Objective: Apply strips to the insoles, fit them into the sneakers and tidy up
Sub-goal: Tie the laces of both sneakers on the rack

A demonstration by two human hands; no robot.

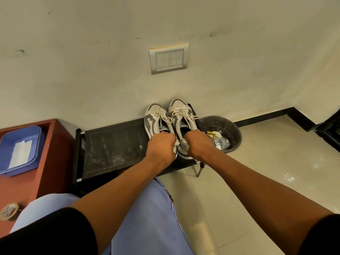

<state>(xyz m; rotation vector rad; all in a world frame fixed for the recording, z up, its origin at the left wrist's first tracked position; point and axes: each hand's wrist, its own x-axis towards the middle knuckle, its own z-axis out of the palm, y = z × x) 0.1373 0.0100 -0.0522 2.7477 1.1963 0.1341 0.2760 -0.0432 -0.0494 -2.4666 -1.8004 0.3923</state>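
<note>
Two grey-and-white sneakers stand side by side, toes to the wall, on the right end of a black rack [110,144]. My left hand [161,144] grips the heel of the left sneaker [155,116]. My right hand [197,143] grips the heel of the right sneaker [181,111]. Both fists cover the shoe openings, so the insoles are hidden. A blue tray [35,159] holding white strips [20,153] sits on the red-brown table [46,173] at the left. A tape roll [9,211] lies near that table's front edge.
A black waste bin [233,131] with scraps inside stands on the tiled floor right of the rack, close to my right hand. The wall with a switch plate [168,58] rises just behind the sneakers. My knees in blue trousers [152,218] are below.
</note>
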